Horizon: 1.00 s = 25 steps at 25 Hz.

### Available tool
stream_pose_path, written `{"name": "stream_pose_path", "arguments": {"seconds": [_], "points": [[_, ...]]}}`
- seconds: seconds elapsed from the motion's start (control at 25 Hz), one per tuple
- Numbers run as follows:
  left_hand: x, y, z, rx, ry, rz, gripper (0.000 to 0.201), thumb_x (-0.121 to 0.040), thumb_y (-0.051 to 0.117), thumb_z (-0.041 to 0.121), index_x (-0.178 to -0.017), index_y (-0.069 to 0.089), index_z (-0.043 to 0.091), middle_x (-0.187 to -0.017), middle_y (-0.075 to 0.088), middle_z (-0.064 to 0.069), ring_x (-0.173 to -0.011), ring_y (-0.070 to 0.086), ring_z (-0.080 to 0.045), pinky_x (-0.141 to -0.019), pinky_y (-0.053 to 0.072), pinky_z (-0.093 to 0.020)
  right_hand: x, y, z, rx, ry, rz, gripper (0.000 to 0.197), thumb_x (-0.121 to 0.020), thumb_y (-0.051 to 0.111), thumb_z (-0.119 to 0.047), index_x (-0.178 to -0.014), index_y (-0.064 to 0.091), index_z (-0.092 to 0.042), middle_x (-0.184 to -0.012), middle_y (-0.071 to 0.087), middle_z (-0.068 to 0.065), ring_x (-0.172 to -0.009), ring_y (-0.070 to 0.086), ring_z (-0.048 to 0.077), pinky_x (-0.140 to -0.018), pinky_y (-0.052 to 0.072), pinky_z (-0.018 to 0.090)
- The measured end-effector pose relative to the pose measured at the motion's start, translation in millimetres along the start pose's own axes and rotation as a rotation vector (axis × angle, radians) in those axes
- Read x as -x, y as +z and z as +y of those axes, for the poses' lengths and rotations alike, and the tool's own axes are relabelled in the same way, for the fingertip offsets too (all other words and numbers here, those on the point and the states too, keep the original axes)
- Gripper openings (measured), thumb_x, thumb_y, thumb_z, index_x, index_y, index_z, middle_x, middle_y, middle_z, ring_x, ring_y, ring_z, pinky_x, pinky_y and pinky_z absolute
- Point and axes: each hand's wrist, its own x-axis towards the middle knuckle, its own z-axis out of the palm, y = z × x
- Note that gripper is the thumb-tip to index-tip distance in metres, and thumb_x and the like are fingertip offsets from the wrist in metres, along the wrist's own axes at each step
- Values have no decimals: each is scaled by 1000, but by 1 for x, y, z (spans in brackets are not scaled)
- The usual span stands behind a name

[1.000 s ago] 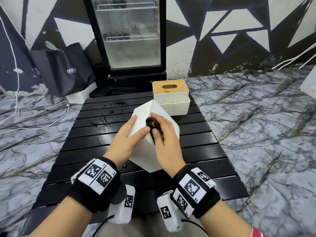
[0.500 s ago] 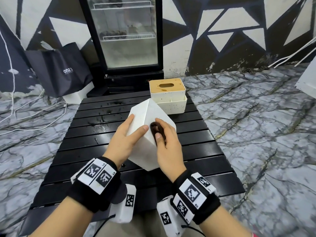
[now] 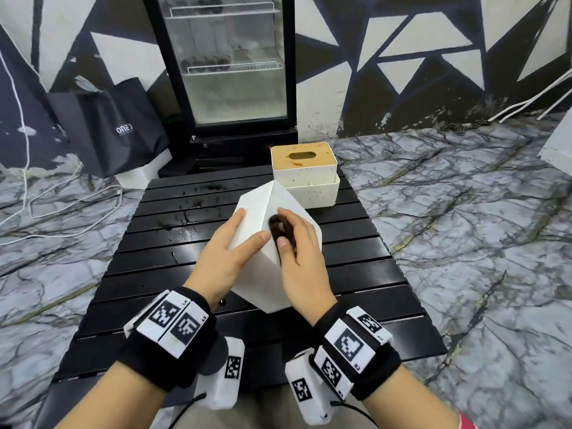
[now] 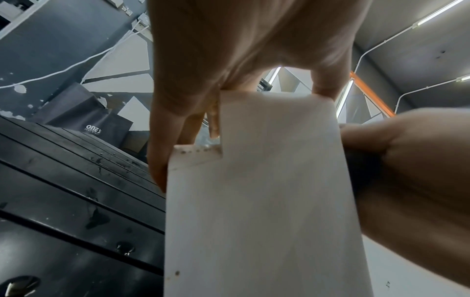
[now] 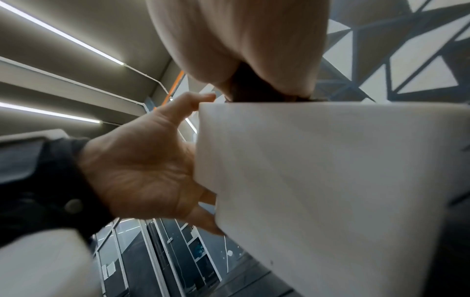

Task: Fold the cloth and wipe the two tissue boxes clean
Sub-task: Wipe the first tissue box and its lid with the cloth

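A white tissue box (image 3: 263, 274) stands tilted on one corner over the black slatted table (image 3: 161, 274). My left hand (image 3: 229, 252) grips its left face, thumb across the top edge. My right hand (image 3: 297, 243) holds a dark brown folded cloth (image 3: 277, 227) and presses it on the box's right face. The left wrist view has the box (image 4: 254, 201) with my left fingers (image 4: 178, 100) round its far side and the cloth (image 4: 361, 170) under my right hand (image 4: 406, 160). A second tissue box (image 3: 305, 168) with a wooden lid stands behind.
Wet marks dot the table slats (image 3: 185, 218). Behind the table stand a glass-door fridge (image 3: 235, 72) and a black paper bag (image 3: 117, 125). White cables (image 3: 62, 205) lie on the marble floor at the left.
My right hand slid the cloth a little down the box's right face, then back up. My left hand kept its hold and the box stayed tilted.
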Motion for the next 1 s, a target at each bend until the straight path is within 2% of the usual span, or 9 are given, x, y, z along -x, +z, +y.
{"name": "stream_pose_path", "arguments": {"seconds": [0.08, 0.2, 0.32, 0.4, 0.52, 0.64, 0.84, 1.0], "points": [[1, 1, 2, -27, 17, -9, 98, -51, 67, 66, -140, 36, 40, -141, 44, 14, -129, 44, -9, -111, 33, -39, -12, 0, -5, 1, -46, -33, 44, -85, 37, -17, -128, 43, -17, -120, 42, -12, -122, 38, 11, -105, 28, 23], [0, 2, 3, -43, 7, -3, 97, -50, 68, 68, -138, 37, 43, -141, 44, 15, -128, 45, -11, -111, 34, -39, -30, -6, 2, 6, -28, -39, 41, -88, 39, -12, -128, 42, -16, -114, 40, -19, -121, 40, 14, -105, 29, 26], [1, 2, 3, -45, 2, 8, 96, -49, 68, 68, -138, 38, 43, -141, 44, 15, -127, 46, -12, -109, 36, -40, -32, -11, 10, 24, 62, -32, 41, -91, 41, -4, -130, 39, -16, -119, 39, -9, -122, 38, 15, -108, 28, 32], [2, 3, 3, -57, 3, 14, 96, -49, 67, 68, -138, 38, 43, -141, 44, 14, -126, 47, -12, -109, 37, -40, -29, -10, 7, 24, 102, -39, 43, -91, 41, -4, -132, 37, -17, -120, 35, -7, -124, 36, 16, -109, 25, 30], [4, 5, 8, -72, 11, 3, 99, -50, 66, 66, -140, 36, 39, -141, 43, 12, -127, 46, -12, -110, 36, -39, -33, -7, -5, 34, 69, -77, 44, -92, 40, -3, -133, 34, -16, -121, 34, -8, -125, 32, 13, -107, 22, 25], [5, 7, 12, -103, 23, 12, 93, -57, 67, 59, -141, 35, 36, -141, 41, 11, -128, 44, -12, -110, 35, -37, -51, -8, -5, 52, 74, -93, 44, -92, 38, -4, -134, 32, -16, -133, 35, 4, -128, 30, 15, -106, 20, 22], [6, 8, 13, -114, 14, 9, 97, -53, 65, 63, -141, 34, 37, -142, 40, 13, -127, 44, -11, -109, 36, -36, -54, -16, 9, 88, 187, -62, 44, -93, 38, -7, -135, 31, -18, -138, 32, 7, -130, 30, 20, -108, 21, 29], [7, 11, 15, -159, 24, 18, 91, -59, 63, 58, -142, 33, 36, -143, 38, 12, -129, 41, -10, -111, 33, -36, -59, -11, -1, 68, 119, -84, 44, -93, 37, -5, -135, 31, -17, -136, 33, 7, -128, 30, 18, -105, 19, 22]]}}
